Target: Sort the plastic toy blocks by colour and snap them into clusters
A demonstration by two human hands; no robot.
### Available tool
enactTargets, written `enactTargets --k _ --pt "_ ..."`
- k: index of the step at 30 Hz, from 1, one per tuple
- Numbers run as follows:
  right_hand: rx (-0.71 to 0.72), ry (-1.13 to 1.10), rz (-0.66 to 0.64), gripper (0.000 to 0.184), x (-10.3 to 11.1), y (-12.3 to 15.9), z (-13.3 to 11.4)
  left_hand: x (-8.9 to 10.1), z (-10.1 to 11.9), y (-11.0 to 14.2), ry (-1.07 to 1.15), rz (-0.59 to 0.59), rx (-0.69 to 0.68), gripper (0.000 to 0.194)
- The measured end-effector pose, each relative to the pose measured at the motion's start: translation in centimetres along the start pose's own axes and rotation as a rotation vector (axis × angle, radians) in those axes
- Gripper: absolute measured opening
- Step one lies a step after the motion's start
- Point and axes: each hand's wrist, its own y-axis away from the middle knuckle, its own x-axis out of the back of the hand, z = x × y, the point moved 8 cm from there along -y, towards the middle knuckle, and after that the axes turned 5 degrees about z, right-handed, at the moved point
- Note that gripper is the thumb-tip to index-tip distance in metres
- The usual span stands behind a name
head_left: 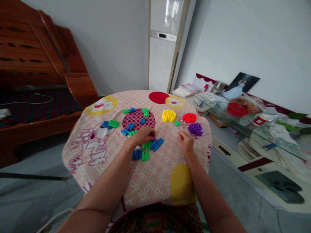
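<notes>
My left hand (146,134) is closed over the middle of the table, fingers bent down. A bit of a small purple plastic piece (154,138) shows at its fingertips. Right beside it lie blue pieces (157,144) and green pieces (146,145), partly under the hand. My right hand (185,142) is curled with the fingertips together, over the cloth to the right; whatever it holds, if anything, is hidden. Beyond it stand tight clusters of small plastic pieces: a purple cluster (195,129), a red cluster (189,117) and a yellow cluster (168,115). A lone green piece (177,123) lies between them.
More blue pieces (136,154) and green pieces (113,123) lie in small groups on the left half of the patterned tablecloth (150,181). A wooden bench (80,87) stands left. On the right, a glass-topped cabinet (257,136) holds a red bowl (237,109) and papers.
</notes>
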Motion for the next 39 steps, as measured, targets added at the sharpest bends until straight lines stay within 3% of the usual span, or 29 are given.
enactTargets --k 2,7,12,21,24,28,30,34,39 --pt "0.023 -0.019 -0.034 0.030 -0.4 0.1 -0.6 0.2 0.1 0.0 0.037 0.015 -0.004 0.018" --pt "0.029 -0.147 -0.124 0.030 -1.0 0.2 -1.8 1.2 1.0 -0.4 0.135 0.199 0.024 0.024" --pt "0.006 -0.314 -0.277 0.032 -2.0 0.4 -3.1 -0.3 3.4 -0.8 0.236 0.232 -0.020 0.022" --pt "-0.206 -0.522 -0.313 0.025 -2.4 0.5 -2.0 -2.7 4.3 -1.4 0.264 0.229 -0.055 0.019" --pt "-0.267 -0.481 -0.179 0.024 -1.4 0.1 -0.2 -2.9 4.3 -1.4 0.247 0.234 -0.073 0.024" --pt "-0.353 -0.224 0.235 0.025 2.8 -0.2 4.3 -1.9 3.3 -1.2 0.250 0.292 -0.057 0.029" --pt "-0.408 -0.035 0.348 0.024 4.5 0.1 6.2 -1.2 2.6 -1.0 0.224 0.323 -0.032 0.027" --pt "-0.443 0.239 0.343 0.018 5.3 0.1 7.8 0.0 1.9 -0.7 0.174 0.369 -0.003 0.025" --pt "-0.460 0.335 0.281 0.018 4.7 -0.4 8.0 0.9 1.7 -0.5 0.169 0.397 0.004 0.025"
